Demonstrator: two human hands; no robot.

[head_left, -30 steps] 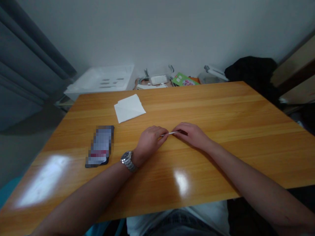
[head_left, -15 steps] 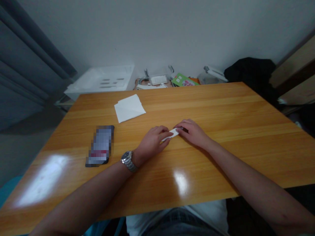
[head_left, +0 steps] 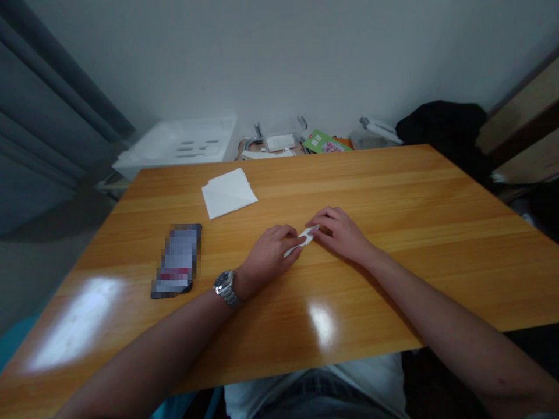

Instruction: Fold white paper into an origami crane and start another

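At a wooden tabletop [head_left: 393,192], a slim white strip [head_left: 308,235] is held from both ends

The glossy tabletop spreads beneath two bare forearms [head_left: 174,343], with a white tray [head_left: 174,137] beyond its far edge at left. The left hand [head_left: 268,253] and the right hand [head_left: 343,233] face each other near the middle. Farther off and to the left lies white paper [head_left: 229,194], faintly creased; nearer, and farther left, rests a phone [head_left: 180,253], its screen pixelated. A metal-banded wristwatch [head_left: 225,286] sits just behind the left hand. Smallest of all, the strip lies between the hands, its long axis slanting from near left to far right. The left grip is narrow, thumb and fingers pinching the near-left end; the right grip, equally narrow, holds the far-right end. A short stretch shows between them, fingers partly covering the rest. Whether it touches the wood cannot be told.
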